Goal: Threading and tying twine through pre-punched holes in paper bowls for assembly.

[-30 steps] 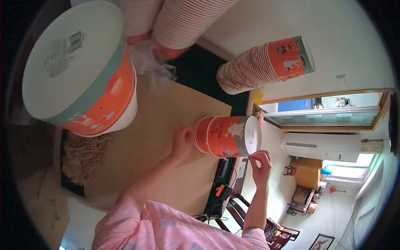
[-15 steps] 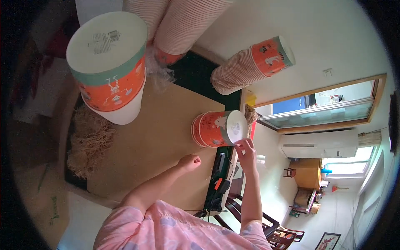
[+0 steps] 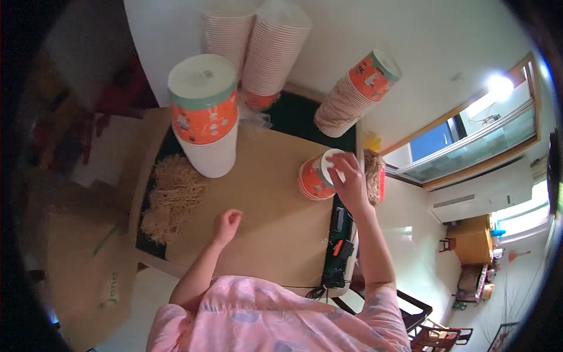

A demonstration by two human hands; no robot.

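Observation:
A short stack of upside-down orange paper tubs (image 3: pixel 312 183) with green bands and white bases stands at the right of the tan board. My right hand (image 3: pixel 353 180) is over its top, thumb and forefinger apart at the white base; whether they touch it I cannot tell. Above the board's middle, my left hand (image 3: pixel 226 226) is closed, fingers curled; anything inside is hidden. Left of it lies a pile of tan stringy strands (image 3: pixel 173 202). Behind that pile rises a taller upside-down stack, an orange tub (image 3: pixel 206 123) over white ones (image 3: pixel 214 157).
Tall stacks of nested tubs (image 3: pixel 275 56) stand at the back, with clear plastic wrap (image 3: pixel 255 120) by their foot. Another leaning stack (image 3: pixel 358 94) is at the back right. Black devices and cables (image 3: pixel 334 277) line the right edge. A cardboard box (image 3: pixel 82 264) is at left.
The view has shifted, so the table appears farther off. My right hand has gone from the near rim of the short stack's base to above it. My left hand has moved left, toward the strands.

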